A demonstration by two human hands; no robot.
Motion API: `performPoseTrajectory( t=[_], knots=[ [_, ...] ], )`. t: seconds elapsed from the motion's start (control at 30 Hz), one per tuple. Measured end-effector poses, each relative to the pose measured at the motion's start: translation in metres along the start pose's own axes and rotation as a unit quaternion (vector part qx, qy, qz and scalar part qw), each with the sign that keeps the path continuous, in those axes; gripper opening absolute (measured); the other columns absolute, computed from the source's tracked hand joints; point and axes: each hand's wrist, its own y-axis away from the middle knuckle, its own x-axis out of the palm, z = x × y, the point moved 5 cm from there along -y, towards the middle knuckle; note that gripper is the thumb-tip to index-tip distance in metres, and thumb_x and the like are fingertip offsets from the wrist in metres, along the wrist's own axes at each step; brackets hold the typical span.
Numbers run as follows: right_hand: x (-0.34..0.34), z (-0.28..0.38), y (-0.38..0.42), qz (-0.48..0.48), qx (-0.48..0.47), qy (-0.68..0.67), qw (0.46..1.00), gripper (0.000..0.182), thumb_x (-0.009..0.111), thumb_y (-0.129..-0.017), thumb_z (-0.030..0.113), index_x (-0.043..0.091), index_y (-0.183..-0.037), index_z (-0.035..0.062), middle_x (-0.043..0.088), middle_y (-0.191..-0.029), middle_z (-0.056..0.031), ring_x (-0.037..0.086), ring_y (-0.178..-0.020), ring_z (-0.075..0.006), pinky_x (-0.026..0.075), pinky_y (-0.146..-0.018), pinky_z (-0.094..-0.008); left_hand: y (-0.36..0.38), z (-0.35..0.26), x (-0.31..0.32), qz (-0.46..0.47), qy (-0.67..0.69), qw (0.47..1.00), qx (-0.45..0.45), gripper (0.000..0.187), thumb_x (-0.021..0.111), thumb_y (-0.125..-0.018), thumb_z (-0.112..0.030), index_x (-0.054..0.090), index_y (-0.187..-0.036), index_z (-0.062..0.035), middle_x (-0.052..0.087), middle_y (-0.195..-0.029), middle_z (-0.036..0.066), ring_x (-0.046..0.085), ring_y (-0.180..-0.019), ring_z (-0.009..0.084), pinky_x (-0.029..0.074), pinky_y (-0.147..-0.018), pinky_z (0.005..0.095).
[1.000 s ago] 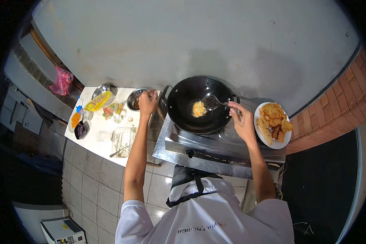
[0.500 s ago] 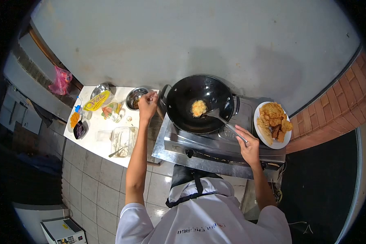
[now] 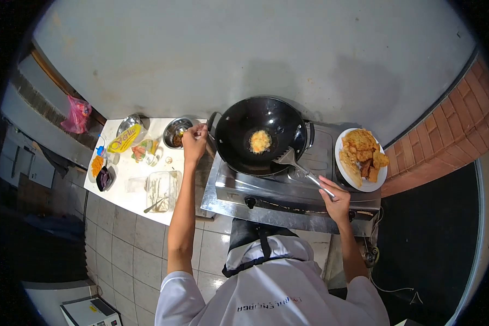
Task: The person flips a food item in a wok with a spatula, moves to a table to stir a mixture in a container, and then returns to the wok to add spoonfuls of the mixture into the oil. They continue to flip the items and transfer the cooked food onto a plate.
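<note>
My right hand is closed round the handle of a metal spatula. The spatula's slotted blade is over the right front part of the black wok. A golden fritter lies in the wok, apart from the blade. Between a steel bowl of dark sauce or seasoning and the wok's left handle is my left hand. Its fingers are curled together; whatever they may hold is too small to make out.
The wok sits on a steel gas stove. To the right, a white plate bears fried food. The white table on the left carries a clear tub with a spoon, a yellow packet, chopped orange food and another bowl.
The spatula blade has moved right and back from the fritter and turned, its slots now showing. My left hand stays beside the bowl, fingers curled. The view has shifted slightly.
</note>
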Motion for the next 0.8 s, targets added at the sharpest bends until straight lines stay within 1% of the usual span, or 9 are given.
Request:
performPoseTrajectory(
  t=[0.2,0.27,0.33,0.4,0.47,0.53,0.57,0.63,0.8],
  knots=[
    [-0.008,-0.022,0.004,-0.022,0.027,0.015,0.999,0.029,0.064,-0.078,-0.007,0.066,-0.107,-0.0026,0.066,-0.110,-0.0150,0.064,-0.101,-0.0196,0.048,-0.088,-0.0289,0.003,-0.007,0.003,-0.004,-0.009,1.000,0.007,0.026,0.064,-0.086,-0.020,0.069,-0.098,0.0028,0.069,-0.086,0.017,0.067,-0.076,0.0206,0.051,-0.071,0.0306],
    [-0.013,-0.029,0.007,-0.025,0.042,0.039,0.998,0.030,0.065,-0.078,-0.007,0.065,-0.107,-0.0021,0.066,-0.109,-0.0155,0.064,-0.100,-0.0202,0.048,-0.087,-0.0288,0.004,-0.008,0.003,0.007,-0.021,1.000,-0.014,0.027,0.062,-0.088,-0.021,0.068,-0.102,0.0007,0.070,-0.088,0.016,0.065,-0.080,0.0170,0.049,-0.076,0.0303],
    [-0.015,-0.025,0.004,0.007,0.054,0.147,0.988,0.031,0.066,-0.077,-0.005,0.064,-0.108,-0.0018,0.066,-0.108,-0.0172,0.065,-0.098,-0.0240,0.049,-0.084,-0.0295,0.003,-0.005,0.003,0.006,-0.013,1.000,-0.016,0.027,0.062,-0.088,-0.021,0.068,-0.102,0.0007,0.070,-0.088,0.015,0.065,-0.080,0.0165,0.049,-0.076,0.0300],
    [-0.016,-0.032,0.005,0.008,0.047,0.168,0.985,0.032,0.066,-0.076,-0.005,0.064,-0.108,-0.0019,0.066,-0.105,-0.0180,0.065,-0.096,-0.0262,0.049,-0.082,-0.0309,0.002,-0.002,0.004,0.004,-0.006,1.000,-0.019,0.027,0.062,-0.088,-0.021,0.068,-0.103,0.0006,0.070,-0.088,0.014,0.064,-0.080,0.0160,0.049,-0.076,0.0298],
    [-0.015,-0.039,0.007,0.010,0.040,0.189,0.981,0.033,0.066,-0.076,-0.004,0.063,-0.109,-0.0019,0.066,-0.103,-0.0188,0.066,-0.094,-0.0284,0.049,-0.081,-0.0323,0.002,-0.004,0.004,-0.006,0.002,1.000,0.008,0.025,0.064,-0.086,-0.019,0.069,-0.097,0.0029,0.070,-0.086,0.017,0.068,-0.076,0.0213,0.052,-0.071,0.0306],
    [-0.011,-0.045,0.009,0.016,0.076,0.162,0.984,0.032,0.066,-0.076,-0.003,0.064,-0.108,-0.0023,0.066,-0.098,-0.0202,0.065,-0.091,-0.0327,0.049,-0.081,-0.0359,0.002,-0.003,0.005,-0.007,0.005,1.000,0.008,0.025,0.064,-0.086,-0.019,0.069,-0.097,0.0030,0.070,-0.086,0.017,0.068,-0.076,0.0211,0.052,-0.071,0.0306],
    [-0.009,-0.049,0.012,0.015,0.077,0.162,0.984,0.032,0.066,-0.076,-0.003,0.064,-0.108,-0.0023,0.066,-0.098,-0.0202,0.065,-0.091,-0.0327,0.049,-0.081,-0.0359,0.002,-0.002,0.005,-0.010,0.008,1.000,0.009,0.025,0.064,-0.086,-0.018,0.069,-0.097,0.0031,0.070,-0.085,0.018,0.068,-0.076,0.0209,0.052,-0.071,0.0306],
    [-0.006,-0.049,0.014,-0.001,0.029,0.234,0.972,0.031,0.068,-0.076,-0.001,0.064,-0.106,-0.0031,0.065,-0.096,-0.0210,0.063,-0.087,-0.0365,0.049,-0.080,-0.0397,0.002,0.000,0.006,-0.002,0.003,1.000,0.005,0.025,0.063,-0.086,-0.019,0.069,-0.097,0.0032,0.070,-0.085,0.018,0.068,-0.075,0.0208,0.052,-0.071,0.0306],
    [0.000,-0.059,0.013,0.016,0.028,0.268,0.963,0.029,0.068,-0.076,0.001,0.063,-0.104,-0.0046,0.064,-0.097,-0.0218,0.060,-0.088,-0.0387,0.048,-0.079,-0.0415,0.004,-0.009,0.005,0.005,-0.026,1.000,-0.008,0.026,0.062,-0.087,-0.019,0.068,-0.098,0.0036,0.070,-0.084,0.018,0.068,-0.074,0.0208,0.052,-0.070,0.0307]
  ],
)
